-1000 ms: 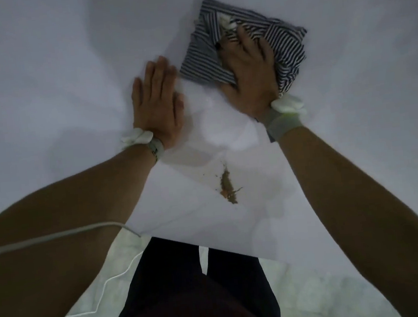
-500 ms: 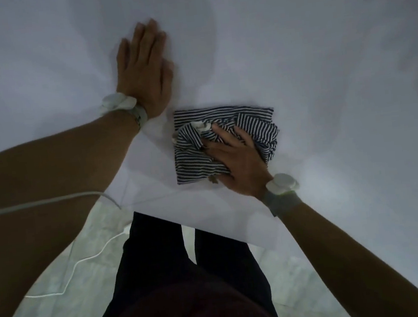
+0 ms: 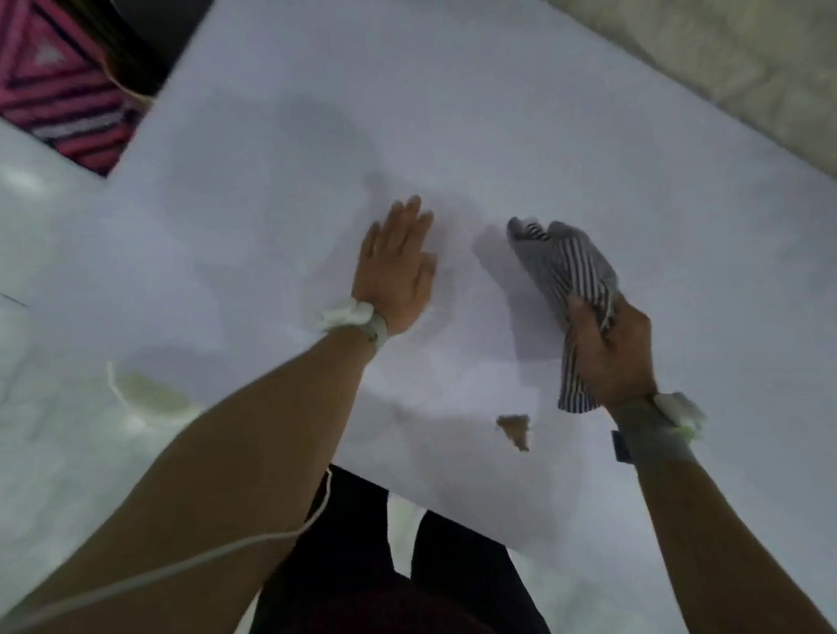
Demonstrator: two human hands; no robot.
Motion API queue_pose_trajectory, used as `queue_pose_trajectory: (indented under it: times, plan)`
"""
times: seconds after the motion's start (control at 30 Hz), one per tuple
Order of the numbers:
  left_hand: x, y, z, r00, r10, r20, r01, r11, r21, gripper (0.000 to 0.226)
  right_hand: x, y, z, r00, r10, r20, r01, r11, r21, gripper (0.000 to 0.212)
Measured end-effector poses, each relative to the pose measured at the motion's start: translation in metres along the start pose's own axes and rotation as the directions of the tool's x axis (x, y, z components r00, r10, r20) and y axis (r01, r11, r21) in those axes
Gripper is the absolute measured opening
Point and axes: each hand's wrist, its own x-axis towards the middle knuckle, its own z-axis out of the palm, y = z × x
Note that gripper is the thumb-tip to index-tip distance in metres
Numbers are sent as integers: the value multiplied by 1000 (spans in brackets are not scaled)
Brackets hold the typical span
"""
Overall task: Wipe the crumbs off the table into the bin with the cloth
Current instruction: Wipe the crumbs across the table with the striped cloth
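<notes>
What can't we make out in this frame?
- Bin: the head view shows none for certain; the pale round rim at the table edge, half behind the left arm, may be one.
- Crumbs: blurred into one brown patch.
- Right hand grip: cloth covers the fingers.
- Left hand palm: faces down, contact with the table unclear.

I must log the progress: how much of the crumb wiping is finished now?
Done: the crumbs sit gathered in one small pile near the table edge closest to the person. In hand: the right hand grips the bunched cloth; the left hand lies flat on the table. Left: pushing the pile off; no bin can be identified.
</notes>
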Motion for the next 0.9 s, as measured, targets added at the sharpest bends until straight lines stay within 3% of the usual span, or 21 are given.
queue_pose_trajectory:
  times: [0.17, 0.27, 0.33, 0.47, 0.6, 0.7, 0.77, 0.83, 0.9]
  plan:
    - [-40, -85, -40, 973, -220, -72, 226, 970, 90, 62, 76, -39, 41, 996, 71, -49, -66, 994, 86, 42]
    - [-74, -143, -52, 891, -438, -118, 449, 889, 91, 72, 132, -61, 95, 997, 78, 4, -77, 994, -81, 55]
    - [-90, -153, -48, 850, -508, -137, 521, 851, 72, 72, 168, -72, 120, 995, 97, 12, -90, 962, -257, 62]
    - [-94, -161, -32, 838, -518, -172, 539, 835, 110, 70, 225, -85, 177, 986, 163, 27, -136, 893, -428, 70]
    - [-93, -168, -27, 854, -471, -223, 505, 852, 135, 70, 280, -105, 207, 996, 91, 21, -71, 885, -460, 76]
    - [-95, -171, -26, 847, -466, -256, 510, 848, 145, 70, 292, -133, 245, 992, -40, 117, 95, 856, -508, 84]
    - [-93, -170, -27, 845, -462, -269, 511, 846, 153, 69, 280, -153, 270, 945, -232, 231, 319, 811, -491, 79]
    - [-91, -168, -26, 844, -459, -278, 510, 847, 149, 69, 260, -176, 293, 831, -407, 379, 548, 713, -438, 67]
    - [-91, -170, -27, 846, -454, -279, 505, 850, 148, 68, 234, -200, 317, 680, -480, 554, 714, 605, -352, 64]
